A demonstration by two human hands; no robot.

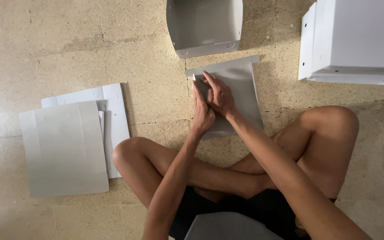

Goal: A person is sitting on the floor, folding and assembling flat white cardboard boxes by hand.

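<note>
1. The left hand and the right hand cover the left part of the grey sheet, so the fold or edge beneath them cannot be made out. Its lower left corner is hidden behind the left wrist.
2. At the bottom edge a grey panel lies in the person's lap, cut off by the frame. The white box at upper right and the open grey tray at the top are also cut off.
3. The grey sheet lies flat on the floor just ahead of the crossed legs. It is matt, roughly square, with a narrow flap folded along its top edge.
4. Both hands press side by side on the sheet's left edge, fingers stretched and flat, the right fingertips reaching toward the top left corner. They are touching each other and grip nothing.
5. The open grey tray sits just beyond the sheet, its walls raised and its inside bare as far as it shows.
6. A stack of white sheets lies flat on the floor at left, well apart from the hands.
</note>
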